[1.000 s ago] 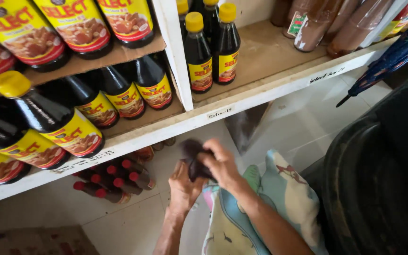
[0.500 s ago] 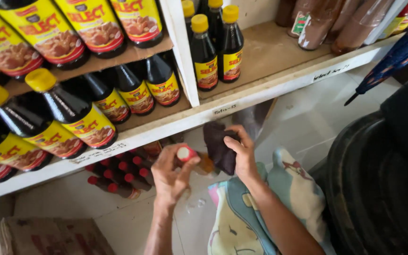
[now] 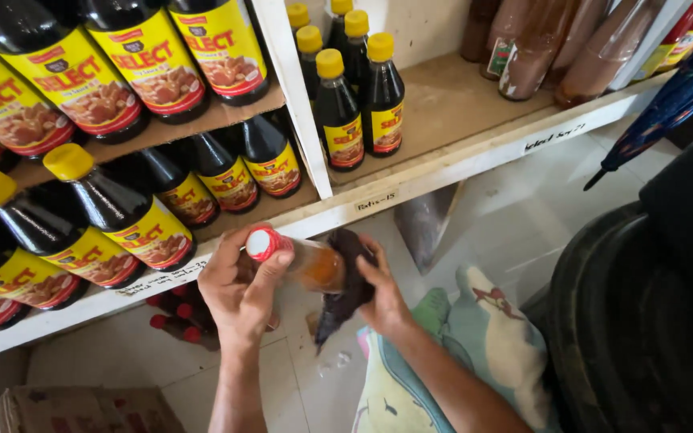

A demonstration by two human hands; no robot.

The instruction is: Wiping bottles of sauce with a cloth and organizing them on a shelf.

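My left hand [image 3: 238,289] grips the neck of a small bottle [image 3: 314,266] of orange-brown sauce with a red cap, held tilted in front of the shelf edge. My right hand [image 3: 380,295] presses a dark cloth [image 3: 346,281] around the bottle's lower part. Both hands hover just below the white shelf rail [image 3: 411,188].
Dark sauce bottles with yellow caps [image 3: 338,112] and yellow-red labels fill the shelves above. More red-capped small bottles [image 3: 174,321] stand on the floor under the shelf. A cardboard box [image 3: 82,409] lies bottom left, a dark round container [image 3: 643,321] at right, patterned cloth [image 3: 459,345] on my lap.
The bottle has come up from the floor level into my left hand, and my right hand has brought the dark cloth onto it. The view moved closer to the shelf.
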